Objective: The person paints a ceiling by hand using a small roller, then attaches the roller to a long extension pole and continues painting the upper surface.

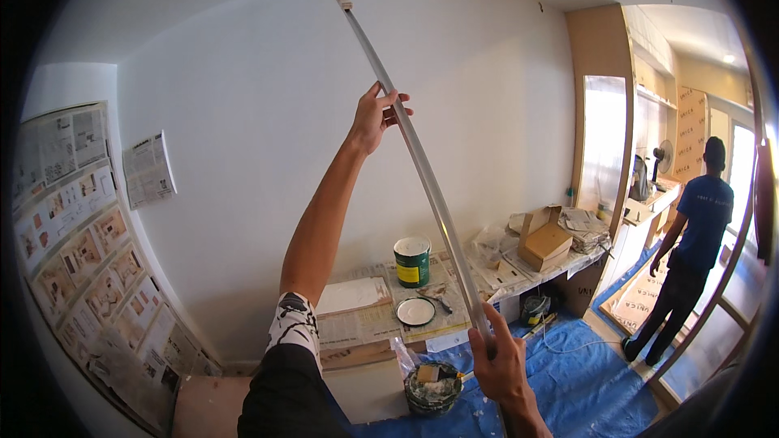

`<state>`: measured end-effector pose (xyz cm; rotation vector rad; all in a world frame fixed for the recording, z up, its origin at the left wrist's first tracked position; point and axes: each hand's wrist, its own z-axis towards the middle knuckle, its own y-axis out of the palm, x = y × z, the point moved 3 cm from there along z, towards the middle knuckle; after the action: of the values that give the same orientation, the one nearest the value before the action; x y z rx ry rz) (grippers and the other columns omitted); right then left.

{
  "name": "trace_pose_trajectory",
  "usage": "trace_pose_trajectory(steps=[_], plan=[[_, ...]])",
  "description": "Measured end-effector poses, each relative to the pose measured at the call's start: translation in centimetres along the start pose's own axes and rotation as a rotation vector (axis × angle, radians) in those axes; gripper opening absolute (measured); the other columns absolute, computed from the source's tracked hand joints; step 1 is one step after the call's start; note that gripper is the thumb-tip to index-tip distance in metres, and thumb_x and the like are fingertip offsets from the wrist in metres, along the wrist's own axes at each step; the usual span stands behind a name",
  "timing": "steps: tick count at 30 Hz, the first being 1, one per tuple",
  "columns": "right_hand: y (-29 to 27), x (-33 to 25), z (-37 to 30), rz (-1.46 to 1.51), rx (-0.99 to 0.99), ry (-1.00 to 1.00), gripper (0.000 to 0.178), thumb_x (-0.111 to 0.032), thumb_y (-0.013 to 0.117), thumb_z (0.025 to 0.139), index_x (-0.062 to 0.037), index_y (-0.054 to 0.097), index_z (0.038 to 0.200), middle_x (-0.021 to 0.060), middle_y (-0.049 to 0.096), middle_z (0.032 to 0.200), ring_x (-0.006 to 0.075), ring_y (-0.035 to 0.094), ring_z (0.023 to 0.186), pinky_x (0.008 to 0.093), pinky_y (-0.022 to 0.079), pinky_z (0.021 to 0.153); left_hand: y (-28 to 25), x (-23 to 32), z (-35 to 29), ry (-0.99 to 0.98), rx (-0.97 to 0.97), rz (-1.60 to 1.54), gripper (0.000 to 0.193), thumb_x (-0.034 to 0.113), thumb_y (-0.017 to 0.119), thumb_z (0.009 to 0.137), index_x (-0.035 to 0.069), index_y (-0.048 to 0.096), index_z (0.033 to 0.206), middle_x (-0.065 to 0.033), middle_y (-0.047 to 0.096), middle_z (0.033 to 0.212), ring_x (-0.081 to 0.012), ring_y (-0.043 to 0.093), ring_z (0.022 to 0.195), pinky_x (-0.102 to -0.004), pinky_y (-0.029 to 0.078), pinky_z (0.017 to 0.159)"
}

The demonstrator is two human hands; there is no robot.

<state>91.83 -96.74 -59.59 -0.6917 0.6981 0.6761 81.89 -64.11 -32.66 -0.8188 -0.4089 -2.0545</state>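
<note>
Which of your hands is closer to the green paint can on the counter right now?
Right. The right hand grips the lower end of the long pole, just below and to the right of the green paint can. The left hand holds the pole higher, well above the can.

paint can [412,262] on bench [365,320], bucket [432,388] below

Open air before the white wall [243,113]; below, a paint can [412,261] and cardboard box [545,245] crowd the counter [357,324].

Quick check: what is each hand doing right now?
Left hand: closed around the long metal pole, high up on it.
Right hand: closed around the same pole near its lower end.
</note>
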Motion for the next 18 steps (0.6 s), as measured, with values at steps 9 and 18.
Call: trace_pose_trajectory(steps=[9, 18], plan=[[-2.5, -2.2, -7.7, -0.009, 0.061, 0.039, 0.046, -0.013, 0.063, 0.094, -0.003, 0.05, 0.137, 0.0108, 0.058, 0.06, 0.014, 0.053, 0.051, 0.0297, 0.044, 0.049, 4.5, 6.8, -4.8, 0.068, -0.042, -0.01, 0.017, 0.024, 0.054, 0.098, 0.008, 0.053, 0.104, -0.0083, 0.061, 0.099, -0.0192, 0.064, 0.08, -0.033, 0.048, 0.071], [-6.1, -9.5, -20.7, 0.042, 0.112, 0.04, 0.045, -0.013, 0.061, 0.095, -0.0034, 0.051, 0.138, 0.0183, 0.07, 0.089, 0.0127, 0.06, 0.063, 0.0299, 0.048, 0.056, 9.3, 17.1, -14.9, 0.118, -0.068, -0.009, 0.016, 0.024, 0.054, 0.098, 0.009, 0.055, 0.101, -0.008, 0.061, 0.097, -0.018, 0.064, 0.077, -0.0317, 0.048, 0.069]])
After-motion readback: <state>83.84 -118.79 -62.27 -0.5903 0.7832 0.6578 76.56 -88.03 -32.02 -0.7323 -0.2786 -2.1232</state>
